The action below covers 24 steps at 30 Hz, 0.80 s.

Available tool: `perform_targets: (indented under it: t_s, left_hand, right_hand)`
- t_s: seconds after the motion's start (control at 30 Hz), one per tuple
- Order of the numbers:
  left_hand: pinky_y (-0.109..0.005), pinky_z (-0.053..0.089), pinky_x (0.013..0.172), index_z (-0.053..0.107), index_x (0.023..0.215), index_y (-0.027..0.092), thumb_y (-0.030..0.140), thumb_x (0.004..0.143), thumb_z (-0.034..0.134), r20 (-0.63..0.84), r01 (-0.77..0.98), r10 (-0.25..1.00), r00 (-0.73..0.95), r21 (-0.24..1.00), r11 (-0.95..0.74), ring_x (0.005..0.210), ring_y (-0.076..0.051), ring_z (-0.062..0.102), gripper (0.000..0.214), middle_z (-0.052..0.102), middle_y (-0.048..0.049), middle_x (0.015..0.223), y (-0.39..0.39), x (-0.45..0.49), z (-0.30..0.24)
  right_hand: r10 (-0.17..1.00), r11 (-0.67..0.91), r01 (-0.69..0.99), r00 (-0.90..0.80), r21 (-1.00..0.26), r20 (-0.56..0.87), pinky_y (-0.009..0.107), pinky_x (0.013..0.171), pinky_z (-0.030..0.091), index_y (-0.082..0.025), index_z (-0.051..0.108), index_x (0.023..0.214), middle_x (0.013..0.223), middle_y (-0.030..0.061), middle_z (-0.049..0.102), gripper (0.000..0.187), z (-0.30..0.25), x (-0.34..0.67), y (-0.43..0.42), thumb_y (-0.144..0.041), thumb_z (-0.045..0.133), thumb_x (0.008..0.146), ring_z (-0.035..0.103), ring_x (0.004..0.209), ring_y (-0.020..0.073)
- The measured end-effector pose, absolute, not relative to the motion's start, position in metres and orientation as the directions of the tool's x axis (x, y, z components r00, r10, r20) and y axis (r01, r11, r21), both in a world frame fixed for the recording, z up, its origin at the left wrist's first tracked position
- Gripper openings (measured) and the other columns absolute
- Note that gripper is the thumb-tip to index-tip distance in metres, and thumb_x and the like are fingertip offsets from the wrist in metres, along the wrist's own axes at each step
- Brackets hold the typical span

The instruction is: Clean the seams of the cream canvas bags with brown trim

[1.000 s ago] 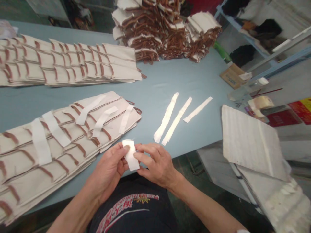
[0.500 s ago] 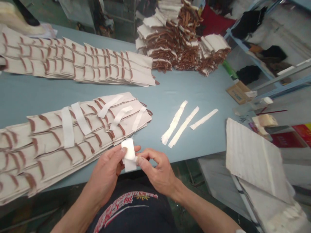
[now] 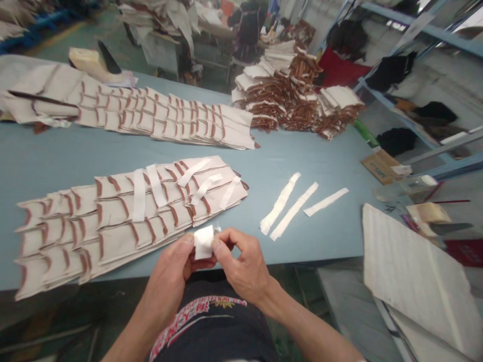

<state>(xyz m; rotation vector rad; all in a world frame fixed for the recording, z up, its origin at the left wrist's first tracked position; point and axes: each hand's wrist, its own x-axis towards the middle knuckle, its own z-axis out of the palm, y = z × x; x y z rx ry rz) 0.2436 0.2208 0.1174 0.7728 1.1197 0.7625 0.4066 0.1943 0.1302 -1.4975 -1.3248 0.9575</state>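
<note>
The white piece [image 3: 204, 242] now has its lower end higher, pinched between left hand [image 3: 169, 269] and right hand [image 3: 243, 261]; keep edges even.

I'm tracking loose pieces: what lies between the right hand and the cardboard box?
Three white strips lie on the blue table between right hand and cardboard box, in the head view.

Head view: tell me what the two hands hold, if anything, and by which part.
A small white piece, perhaps folded cloth. The left hand pinches it at its left edge, the right hand at its right edge.
</note>
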Motion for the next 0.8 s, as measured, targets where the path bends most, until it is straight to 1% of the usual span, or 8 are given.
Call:
perform_targets:
  t_s: [0.07,0.13,0.23,0.33,0.43,0.57,0.67,0.8]
  left_hand:
    - [-0.035,0.063,0.079,0.08,0.09,0.021,0.086,0.087,0.074,-0.427,-0.053,0.852,0.302,0.885,0.462,0.086,-0.028,0.072,0.065,0.08,-0.0073,0.088,0.22,0.234,0.116]
    - [-0.034,0.063,0.083,0.081,0.089,0.022,0.088,0.089,0.071,-0.369,0.029,0.865,0.34,0.923,0.383,0.086,-0.027,0.072,0.067,0.079,-0.0063,0.086,0.22,0.224,0.114]
    - [-0.032,0.062,0.081,0.081,0.084,0.021,0.089,0.084,0.076,-0.339,0.051,0.866,0.367,0.937,0.345,0.084,-0.026,0.071,0.069,0.077,-0.0056,0.083,0.221,0.214,0.112]
    - [-0.031,0.062,0.08,0.085,0.09,0.021,0.084,0.084,0.081,-0.344,0.059,0.853,0.394,0.935,0.35,0.084,-0.025,0.073,0.064,0.08,-0.0055,0.086,0.218,0.209,0.112]
    - [-0.029,0.061,0.077,0.086,0.087,0.021,0.075,0.083,0.087,-0.343,0.066,0.85,0.399,0.936,0.347,0.079,-0.023,0.072,0.055,0.08,-0.0048,0.082,0.214,0.205,0.112]
    - [-0.032,0.063,0.074,0.085,0.082,0.02,0.071,0.085,0.086,-0.352,0.063,0.861,0.367,0.933,0.355,0.071,-0.024,0.071,0.051,0.08,-0.0058,0.076,0.206,0.199,0.111]
    - [-0.031,0.061,0.079,0.084,0.085,0.022,0.061,0.092,0.082,-0.361,0.067,0.886,0.292,0.932,0.357,0.076,-0.025,0.074,0.04,0.082,-0.006,0.079,0.196,0.195,0.112]
    - [-0.03,0.053,0.077,0.079,0.073,0.025,0.052,0.093,0.077,-0.324,0.121,0.943,0.078,0.942,0.313,0.074,-0.024,0.067,0.034,0.077,-0.0022,0.072,0.182,0.19,0.119]
  right_hand:
    - [0.994,-0.055,0.311,0.107,-0.949,-0.022,0.027,0.069,0.051,-0.022,0.066,0.076,0.072,0.0009,0.072,0.026,0.128,0.403,0.193,-0.035,0.059,0.098,0.064,0.066,0.0152]
    - [0.995,-0.093,0.301,0.059,-0.949,-0.078,0.026,0.066,0.05,-0.021,0.067,0.078,0.073,0.0017,0.074,0.026,0.127,0.4,0.192,-0.036,0.06,0.099,0.064,0.066,0.0154]
    - [0.987,-0.153,0.284,0.005,-0.947,-0.158,0.027,0.065,0.048,-0.02,0.069,0.08,0.073,0.002,0.075,0.026,0.125,0.396,0.19,-0.037,0.062,0.099,0.063,0.065,0.0154]
    - [0.976,-0.202,0.261,-0.025,-0.944,-0.215,0.027,0.067,0.049,-0.019,0.072,0.083,0.072,0.0012,0.072,0.028,0.125,0.394,0.187,-0.04,0.063,0.099,0.06,0.066,0.0152]
    - [0.959,-0.261,0.122,-0.083,-0.958,-0.271,0.027,0.069,0.052,-0.02,0.068,0.083,0.072,0.0003,0.069,0.032,0.126,0.393,0.184,-0.047,0.065,0.099,0.06,0.067,0.0149]
    - [0.944,-0.306,-0.098,-0.156,-0.947,-0.289,0.027,0.069,0.053,-0.022,0.057,0.078,0.068,-0.0027,0.06,0.046,0.126,0.39,0.183,-0.062,0.071,0.097,0.054,0.064,0.0131]
    - [0.954,-0.293,-0.117,-0.098,-0.949,-0.283,0.026,0.066,0.049,-0.023,0.055,0.076,0.065,-0.0036,0.056,0.049,0.126,0.387,0.184,-0.065,0.071,0.096,0.049,0.063,0.0124]
    - [0.968,-0.197,-0.024,0.156,-0.98,-0.199,0.026,0.063,0.048,-0.023,0.057,0.074,0.065,-0.0025,0.056,0.044,0.126,0.386,0.186,-0.058,0.065,0.099,0.051,0.063,0.0138]
